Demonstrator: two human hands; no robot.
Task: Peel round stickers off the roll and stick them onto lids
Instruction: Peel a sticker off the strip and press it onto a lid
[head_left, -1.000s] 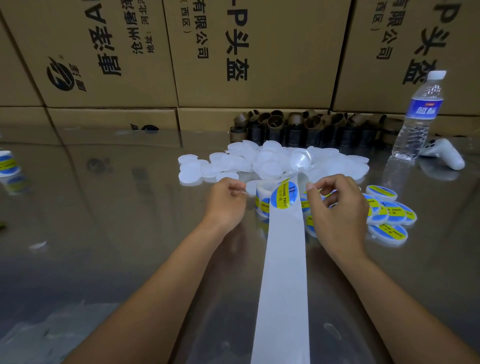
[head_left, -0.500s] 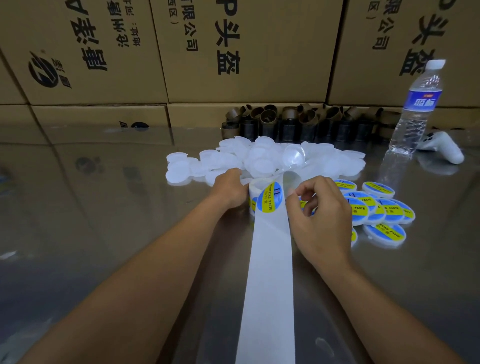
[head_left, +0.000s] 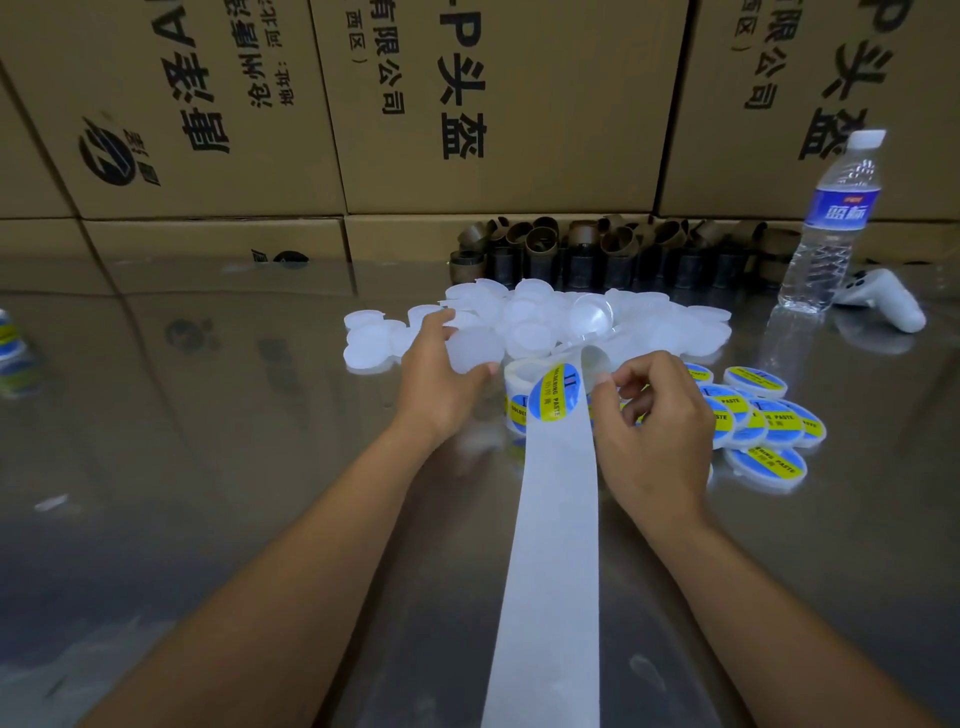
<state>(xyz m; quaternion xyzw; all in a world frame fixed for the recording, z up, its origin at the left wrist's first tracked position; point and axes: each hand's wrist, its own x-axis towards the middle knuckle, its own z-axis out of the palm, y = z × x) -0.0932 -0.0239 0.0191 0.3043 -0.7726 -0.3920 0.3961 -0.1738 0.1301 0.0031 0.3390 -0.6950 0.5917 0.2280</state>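
**Two hands at the sticker roll, one holding a bare lid**

Two bare hands work at the centre of the frame over a glossy, reflective table top (head_left: 208, 467). The left hand (head_left: 441, 379) curls its fingers and thumb round a blank white round plastic lid (head_left: 475, 351), holding it at the near edge of a heap of blank white lids (head_left: 649, 322) in the upper middle. Just right of it stands the white sticker roll (head_left: 517, 379). A long white backing strip (head_left: 556, 545) runs from the roll to the bottom edge. At the top of the strip sits a round blue and yellow sticker (head_left: 553, 392) printed "SOLDERING PASTE". The right hand (head_left: 654, 431) pinches the strip's right edge between thumb and forefinger, just beside that sticker.

To the right of the right hand lies a cluster of labelled lids (head_left: 769, 421) bearing the same blue and yellow sticker; "PASTE" is legible on several. Behind the heap is a row of brown cardboard cores (head_left: 597, 249). At the upper right stands a clear plastic water bottle (head_left: 831, 223) with a white cap and a blue label in white Chinese characters, and beside it lies a white handheld controller (head_left: 888, 304). Brown cardboard boxes (head_left: 493, 104) fill the top of the frame, printed in black with "有限公司" and "头盔".
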